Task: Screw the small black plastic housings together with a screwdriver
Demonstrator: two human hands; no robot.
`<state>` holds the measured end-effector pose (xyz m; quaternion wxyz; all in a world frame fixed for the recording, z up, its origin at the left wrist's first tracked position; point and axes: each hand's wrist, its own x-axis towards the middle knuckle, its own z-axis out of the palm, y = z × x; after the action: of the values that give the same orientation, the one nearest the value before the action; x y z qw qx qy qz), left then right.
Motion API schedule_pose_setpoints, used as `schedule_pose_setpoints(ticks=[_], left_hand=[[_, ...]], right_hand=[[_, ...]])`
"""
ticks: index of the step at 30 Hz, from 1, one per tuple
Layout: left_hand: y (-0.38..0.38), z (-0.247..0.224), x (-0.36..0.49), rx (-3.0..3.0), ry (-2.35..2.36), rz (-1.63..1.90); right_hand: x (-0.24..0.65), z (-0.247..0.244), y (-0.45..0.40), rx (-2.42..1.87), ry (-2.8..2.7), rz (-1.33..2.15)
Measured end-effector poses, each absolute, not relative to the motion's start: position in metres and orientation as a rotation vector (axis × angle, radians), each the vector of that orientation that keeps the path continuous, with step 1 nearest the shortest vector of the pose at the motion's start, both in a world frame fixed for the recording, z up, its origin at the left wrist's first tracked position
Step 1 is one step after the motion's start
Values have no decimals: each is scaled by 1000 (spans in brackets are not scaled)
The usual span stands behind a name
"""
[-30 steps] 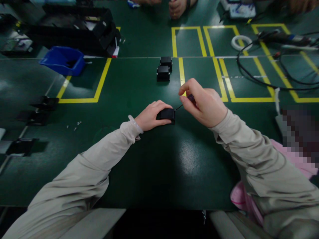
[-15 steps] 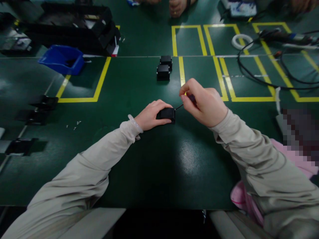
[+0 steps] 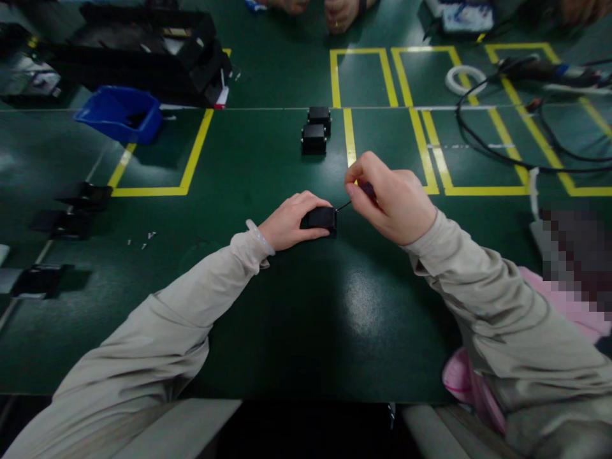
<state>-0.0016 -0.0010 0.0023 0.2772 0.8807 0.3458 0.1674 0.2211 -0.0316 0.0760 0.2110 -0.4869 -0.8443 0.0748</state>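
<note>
My left hand [image 3: 290,222] grips a small black box-shaped part [image 3: 322,218] on the green table, thumb on the near side and fingers on the far side. A screwdriver [image 3: 344,206] with a thin dark shaft is held in my right hand [image 3: 389,194], its handle mostly hidden by the fingers. The shaft slants down to the part's right end, and its tip meets the corner there. Beyond my hands, two similar black parts [image 3: 314,138] stand one behind the other. Several small screws [image 3: 149,237] lie loose to the left.
A blue bin [image 3: 122,115] and a black rack [image 3: 143,57] stand at the back left. More black parts [image 3: 41,280] sit along the left. A white ring [image 3: 465,80] and black cable [image 3: 482,143] lie at the right. Another person's hand [image 3: 340,14] rests across the table.
</note>
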Motion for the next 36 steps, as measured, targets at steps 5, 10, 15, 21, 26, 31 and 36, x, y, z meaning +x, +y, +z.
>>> schedule_pose_setpoints(ticks=[5,10,15,21,26,31,36], left_hand=[[-1,3,-1,2359,937,438],[-1,3,-1,2352,949,423],[-1,3,-1,2361,935,441],[-2,3,-1,2354,949,425],[-1,3,-1,2347,953,428],[-1,4,-1,2364,931,447],[-1,4,-1,2356,941,432]], right_hand=[[221,76,-33,-1364,-2341,219],[221,76,-32,-1356,-2341,205],[221,76,-32,-1345,-2339,194],[221,76,-32,-1339,-2341,181],[221,76,-32,-1342,-2349,201],[221,76,-32,-1351,-2340,207],[221,75,-32,-1354,-2345,227]])
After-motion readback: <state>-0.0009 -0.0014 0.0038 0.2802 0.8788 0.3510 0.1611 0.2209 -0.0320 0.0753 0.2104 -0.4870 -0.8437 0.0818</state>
